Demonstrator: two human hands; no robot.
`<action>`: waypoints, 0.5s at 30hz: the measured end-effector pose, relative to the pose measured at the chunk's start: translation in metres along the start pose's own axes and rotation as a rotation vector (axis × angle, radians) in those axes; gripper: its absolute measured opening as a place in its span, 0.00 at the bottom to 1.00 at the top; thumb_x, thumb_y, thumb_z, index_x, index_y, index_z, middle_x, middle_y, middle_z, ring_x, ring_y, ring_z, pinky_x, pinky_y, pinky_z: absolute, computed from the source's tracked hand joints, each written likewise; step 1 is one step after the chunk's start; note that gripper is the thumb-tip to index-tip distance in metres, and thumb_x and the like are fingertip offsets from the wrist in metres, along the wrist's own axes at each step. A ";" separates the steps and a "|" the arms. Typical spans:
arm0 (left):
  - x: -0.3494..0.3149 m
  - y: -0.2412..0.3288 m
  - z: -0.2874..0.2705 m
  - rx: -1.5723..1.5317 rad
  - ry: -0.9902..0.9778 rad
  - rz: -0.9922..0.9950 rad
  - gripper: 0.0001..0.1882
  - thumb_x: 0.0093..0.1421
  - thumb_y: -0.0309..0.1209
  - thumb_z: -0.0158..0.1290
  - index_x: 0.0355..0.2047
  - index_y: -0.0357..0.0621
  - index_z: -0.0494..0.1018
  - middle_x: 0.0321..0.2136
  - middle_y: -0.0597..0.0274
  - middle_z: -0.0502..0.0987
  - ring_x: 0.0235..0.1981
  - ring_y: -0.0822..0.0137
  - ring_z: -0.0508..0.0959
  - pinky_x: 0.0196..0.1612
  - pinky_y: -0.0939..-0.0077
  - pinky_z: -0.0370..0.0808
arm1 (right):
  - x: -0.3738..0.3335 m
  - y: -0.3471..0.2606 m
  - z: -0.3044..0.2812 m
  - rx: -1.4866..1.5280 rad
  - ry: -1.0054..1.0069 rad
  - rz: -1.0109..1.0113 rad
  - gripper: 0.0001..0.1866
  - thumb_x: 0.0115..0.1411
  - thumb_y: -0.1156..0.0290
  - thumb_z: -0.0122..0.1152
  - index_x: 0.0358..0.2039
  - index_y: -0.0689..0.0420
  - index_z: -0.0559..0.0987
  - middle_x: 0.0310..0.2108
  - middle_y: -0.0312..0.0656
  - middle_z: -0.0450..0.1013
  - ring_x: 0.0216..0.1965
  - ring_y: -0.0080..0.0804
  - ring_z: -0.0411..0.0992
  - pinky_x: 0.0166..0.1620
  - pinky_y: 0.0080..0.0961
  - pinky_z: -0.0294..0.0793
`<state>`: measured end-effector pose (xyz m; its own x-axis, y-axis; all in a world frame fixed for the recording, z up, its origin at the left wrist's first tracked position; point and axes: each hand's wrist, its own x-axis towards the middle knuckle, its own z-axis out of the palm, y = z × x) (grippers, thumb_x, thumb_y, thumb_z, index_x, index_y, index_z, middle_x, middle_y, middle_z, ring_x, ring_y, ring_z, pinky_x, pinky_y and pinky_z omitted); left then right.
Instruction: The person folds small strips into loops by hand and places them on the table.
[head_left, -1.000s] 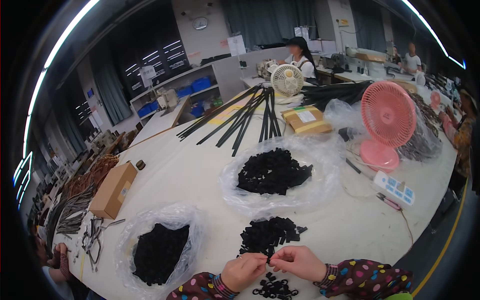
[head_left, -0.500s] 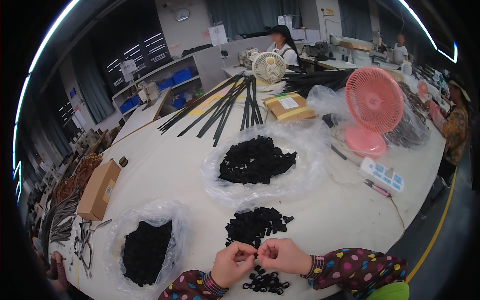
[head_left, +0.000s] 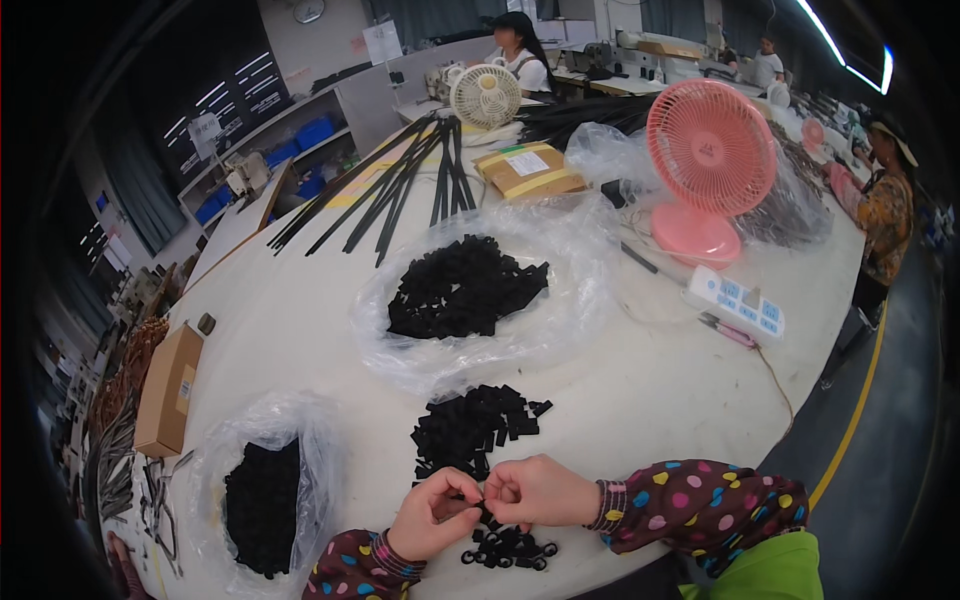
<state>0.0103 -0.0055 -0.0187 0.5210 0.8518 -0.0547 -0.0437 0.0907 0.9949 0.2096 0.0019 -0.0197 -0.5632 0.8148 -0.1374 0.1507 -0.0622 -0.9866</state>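
Note:
My left hand (head_left: 432, 518) and my right hand (head_left: 545, 492) meet fingertip to fingertip, both pinching one small black piece, mostly hidden by the fingers. Just beyond them lies a loose heap of short, flat black strip pieces (head_left: 478, 428). Below the fingers, on the near side, is a smaller pile of black ring-shaped pieces (head_left: 508, 550). Farther out, an opened clear plastic bag (head_left: 385, 350) holds a big mound of black pieces (head_left: 465, 290). A second clear bag (head_left: 322, 440), to the left, contains more black pieces (head_left: 262, 510).
On the white table (head_left: 660, 390) stand a pink fan (head_left: 710, 150) and a white power strip (head_left: 735, 302), with pink-handled snips (head_left: 728, 330) beside it. Long black strips (head_left: 395, 190) and a wrapped package (head_left: 530, 170) lie farther back. A cardboard box (head_left: 168, 390) is at left. Co-workers are beyond.
My view has shifted, so the table and its things sit farther left and higher. Both hands stay together at the small black piece, with the fingers slightly changed in position.

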 end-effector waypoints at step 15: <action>0.003 -0.007 0.017 0.010 0.330 0.282 0.16 0.48 0.12 0.51 0.35 0.38 0.59 0.33 0.60 0.67 0.36 0.75 0.72 0.42 0.80 0.74 | 0.002 0.000 0.012 -0.526 0.446 -0.615 0.07 0.51 0.71 0.59 0.29 0.54 0.71 0.14 0.35 0.69 0.15 0.31 0.69 0.18 0.24 0.65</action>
<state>0.0263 -0.0123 -0.0248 0.1889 0.9620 0.1970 -0.1365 -0.1729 0.9754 0.1987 -0.0030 -0.0213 -0.3182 0.7706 0.5521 0.3396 0.6364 -0.6926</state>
